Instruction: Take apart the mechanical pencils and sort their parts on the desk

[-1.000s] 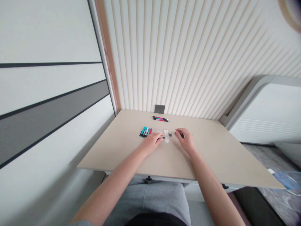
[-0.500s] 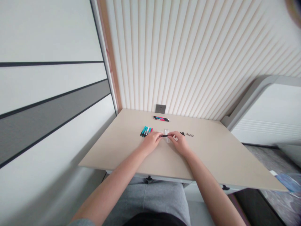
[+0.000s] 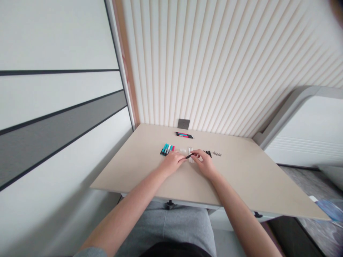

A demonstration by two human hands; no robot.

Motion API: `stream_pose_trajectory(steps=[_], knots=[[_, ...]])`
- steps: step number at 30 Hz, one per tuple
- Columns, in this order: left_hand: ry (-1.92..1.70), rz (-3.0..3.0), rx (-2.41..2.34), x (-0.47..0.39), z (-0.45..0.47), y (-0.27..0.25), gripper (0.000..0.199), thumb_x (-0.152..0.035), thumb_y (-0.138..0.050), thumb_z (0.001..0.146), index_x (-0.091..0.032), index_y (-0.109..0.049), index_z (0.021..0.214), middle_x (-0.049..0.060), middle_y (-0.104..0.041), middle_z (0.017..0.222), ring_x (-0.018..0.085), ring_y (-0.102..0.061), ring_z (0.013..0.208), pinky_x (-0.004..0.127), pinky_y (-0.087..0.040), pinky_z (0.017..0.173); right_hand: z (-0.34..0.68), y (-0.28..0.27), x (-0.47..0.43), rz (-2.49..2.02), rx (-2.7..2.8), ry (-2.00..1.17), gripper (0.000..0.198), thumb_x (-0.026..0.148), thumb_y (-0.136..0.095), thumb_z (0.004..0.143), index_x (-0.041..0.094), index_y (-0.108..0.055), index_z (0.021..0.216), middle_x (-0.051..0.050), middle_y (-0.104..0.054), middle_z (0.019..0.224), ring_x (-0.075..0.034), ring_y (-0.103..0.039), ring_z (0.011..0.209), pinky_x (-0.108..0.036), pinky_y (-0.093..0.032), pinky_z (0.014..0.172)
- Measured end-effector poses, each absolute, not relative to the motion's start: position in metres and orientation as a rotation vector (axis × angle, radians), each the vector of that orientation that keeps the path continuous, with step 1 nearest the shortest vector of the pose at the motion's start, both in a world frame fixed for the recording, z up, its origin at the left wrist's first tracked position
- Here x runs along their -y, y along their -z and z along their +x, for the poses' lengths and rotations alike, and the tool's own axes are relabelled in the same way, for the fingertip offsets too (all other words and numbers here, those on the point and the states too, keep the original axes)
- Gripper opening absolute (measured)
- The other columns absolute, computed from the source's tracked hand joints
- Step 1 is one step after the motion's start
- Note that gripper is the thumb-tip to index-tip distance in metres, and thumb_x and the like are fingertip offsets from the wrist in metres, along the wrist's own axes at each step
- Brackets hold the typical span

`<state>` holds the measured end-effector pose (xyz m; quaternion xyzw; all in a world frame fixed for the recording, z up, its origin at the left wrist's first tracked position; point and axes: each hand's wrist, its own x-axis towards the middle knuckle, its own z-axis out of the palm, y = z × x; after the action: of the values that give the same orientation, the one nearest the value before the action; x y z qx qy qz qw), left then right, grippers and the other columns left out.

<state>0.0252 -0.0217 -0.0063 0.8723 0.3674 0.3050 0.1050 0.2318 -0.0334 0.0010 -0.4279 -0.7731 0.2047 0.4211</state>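
Between my two hands is a small black pen part (image 3: 189, 156), tilted with its right end higher. The fingers of my left hand (image 3: 173, 162) pinch its left end, and those of my right hand (image 3: 203, 161) pinch its right end. Several white refills (image 3: 191, 159) lie on the table just beneath it. By my left hand is a row of turquoise, white and pink pen barrels (image 3: 167, 148) with black ends, partly covered by the hand. Small clear pieces (image 3: 182, 150) lie beyond my left fingers. Black pieces (image 3: 208, 153) and several small metal springs (image 3: 217, 154) are beside my right hand.
Several assembled pens (image 3: 184, 135) lie together at the back of the beige table (image 3: 128, 167). Behind them a dark socket (image 3: 183, 124) sits on the ribbed wall. A white cabinet stands at the left, and the table's front edge is close to my lap.
The black pen part has tilted from nearly level, its left end now lower. Both hands keep their pinch and have hardly moved.
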Motion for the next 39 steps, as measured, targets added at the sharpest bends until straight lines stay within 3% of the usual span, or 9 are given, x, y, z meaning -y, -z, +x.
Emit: stream_pose_trajectory(steps=[4,9,14,25,39], knots=[[-0.79,2.68,-1.037,0.028,0.032,0.003,0.025,-0.032,-0.055,0.092,-0.019,-0.069,0.078,0.006,-0.066,0.076,0.022,-0.06,0.086,0.036,-0.044,0.086,0.223,-0.003,0.036,-1.045,1.944,-0.551,0.029,0.036,-0.046,0.092,0.021,-0.063,0.111,-0.006,-0.067,0.097,-0.019,-0.059,0.084,-0.032,-0.047,0.078],[-0.816,2.693,-1.025,0.033,0.034,-0.001,0.025,-0.03,-0.049,0.095,-0.019,-0.07,0.087,0.005,-0.068,0.081,0.02,-0.059,0.086,0.033,-0.043,0.084,0.235,0.002,0.025,-1.176,1.771,-0.444,0.034,0.038,-0.048,0.089,0.019,-0.058,0.116,-0.004,-0.065,0.084,-0.017,-0.058,0.076,-0.031,-0.046,0.076],[-0.775,2.703,-1.057,0.035,0.032,-0.003,0.03,-0.028,-0.046,0.096,-0.019,-0.069,0.08,0.004,-0.066,0.075,0.019,-0.058,0.081,0.031,-0.042,0.078,0.265,0.009,0.01,-1.545,1.798,-0.224,0.025,0.038,-0.052,0.085,0.021,-0.063,0.1,-0.003,-0.064,0.076,-0.02,-0.057,0.076,-0.032,-0.042,0.074],[-0.795,2.678,-1.051,0.034,0.033,-0.004,0.028,-0.026,-0.047,0.095,-0.019,-0.068,0.078,0.004,-0.065,0.074,0.019,-0.058,0.08,0.03,-0.042,0.076,0.267,0.011,0.013,-1.694,2.011,0.03,0.02,0.031,-0.054,0.085,0.024,-0.066,0.1,-0.006,-0.065,0.094,-0.022,-0.055,0.089,-0.034,-0.035,0.079],[-0.792,2.685,-1.039,0.032,0.034,0.001,0.027,-0.027,-0.048,0.094,-0.019,-0.069,0.079,0.004,-0.066,0.073,0.019,-0.058,0.081,0.031,-0.042,0.078,0.26,0.008,0.013,-1.824,2.016,0.091,0.021,0.023,-0.05,0.086,0.024,-0.067,0.098,-0.005,-0.069,0.091,-0.021,-0.057,0.088,-0.034,-0.029,0.078]])
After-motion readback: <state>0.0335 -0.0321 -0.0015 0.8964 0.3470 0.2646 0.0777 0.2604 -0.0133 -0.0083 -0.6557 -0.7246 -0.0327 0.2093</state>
